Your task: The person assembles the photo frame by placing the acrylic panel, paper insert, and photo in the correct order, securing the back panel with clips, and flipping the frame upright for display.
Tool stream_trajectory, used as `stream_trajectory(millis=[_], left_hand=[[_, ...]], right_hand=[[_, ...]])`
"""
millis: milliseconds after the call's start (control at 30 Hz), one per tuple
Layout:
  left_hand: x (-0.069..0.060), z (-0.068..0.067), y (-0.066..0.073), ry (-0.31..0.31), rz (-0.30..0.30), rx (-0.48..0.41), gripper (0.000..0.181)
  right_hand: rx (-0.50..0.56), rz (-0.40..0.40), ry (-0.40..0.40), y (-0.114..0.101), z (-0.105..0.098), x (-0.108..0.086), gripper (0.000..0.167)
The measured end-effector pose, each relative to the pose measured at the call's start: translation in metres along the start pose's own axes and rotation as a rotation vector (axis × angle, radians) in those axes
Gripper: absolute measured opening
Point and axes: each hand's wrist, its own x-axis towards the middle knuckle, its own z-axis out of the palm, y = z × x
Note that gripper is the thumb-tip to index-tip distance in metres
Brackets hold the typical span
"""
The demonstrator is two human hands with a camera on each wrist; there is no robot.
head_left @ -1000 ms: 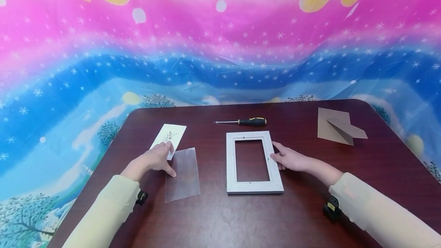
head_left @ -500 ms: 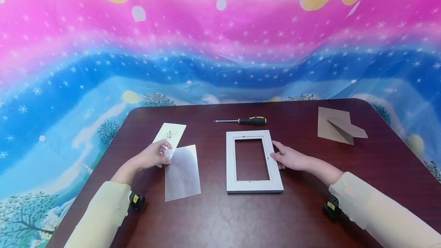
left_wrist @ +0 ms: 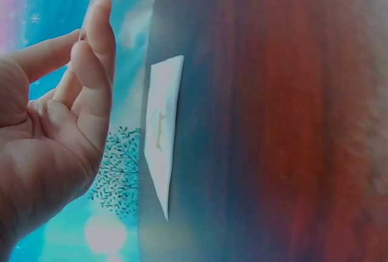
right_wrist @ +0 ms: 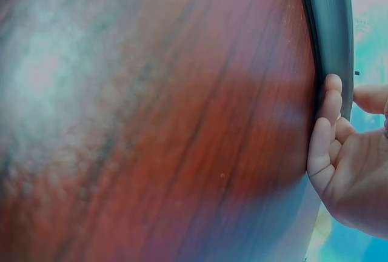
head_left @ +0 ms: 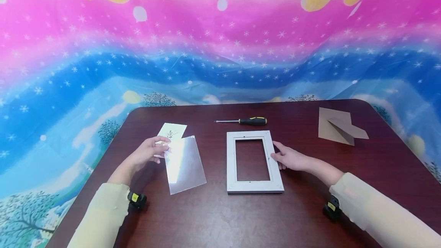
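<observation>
My left hand (head_left: 149, 152) pinches a clear plastic sheet (head_left: 188, 167) by its left edge, between thumb and fingers. The sheet is tilted, catches glare and overlaps a white card (head_left: 171, 130) with a printed sprig, which lies on the table. In the left wrist view the hand (left_wrist: 73, 98) is beside the card (left_wrist: 162, 122), not touching it. My right hand (head_left: 293, 158) holds the right side of a white rectangular frame (head_left: 231, 163) lying flat. The right wrist view shows the fingers (right_wrist: 321, 147) at the frame's edge (right_wrist: 333, 31).
A screwdriver (head_left: 253, 121) with a black and yellow handle lies behind the frame. At the back right is a brown backing board (head_left: 334, 125) with a raised flap. The dark red table (head_left: 220, 221) ends at a patterned cloth (head_left: 220, 68).
My left hand has taken hold of the plastic sheet and lifted it, turning it slightly and moving it toward the back. The right hand and the frame have stayed in place.
</observation>
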Motion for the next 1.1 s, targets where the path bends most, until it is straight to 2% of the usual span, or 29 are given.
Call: stream_trajectory(millis=[200, 300, 400, 500, 733, 867, 1100], left_hand=[[0.004, 0.0, 0.013, 0.035, 0.05, -0.082, 0.034], [0.007, 0.003, 0.02, 0.064, 0.07, -0.115, 0.03], [0.012, 0.009, 0.028, 0.087, 0.081, -0.146, 0.033], [0.018, 0.017, 0.036, 0.097, 0.096, -0.173, 0.036], [0.032, 0.038, 0.052, 0.108, 0.14, -0.287, 0.026], [0.04, 0.05, 0.06, 0.129, 0.138, -0.343, 0.024], [0.054, 0.073, 0.069, 0.159, 0.114, -0.391, 0.022]], right_hand=[[0.002, -0.008, -0.006, 0.0, -0.001, 0.0, 0.065], [0.001, -0.013, -0.007, -0.001, -0.001, 0.0, 0.065], [0.003, -0.012, -0.006, -0.002, -0.001, 0.0, 0.065], [0.0, -0.005, -0.003, -0.002, -0.001, 0.0, 0.065], [0.004, 0.0, -0.001, -0.001, 0.0, 0.0, 0.064], [0.005, 0.001, -0.001, -0.001, 0.0, 0.0, 0.064], [0.001, -0.001, -0.004, -0.001, -0.001, -0.001, 0.065]])
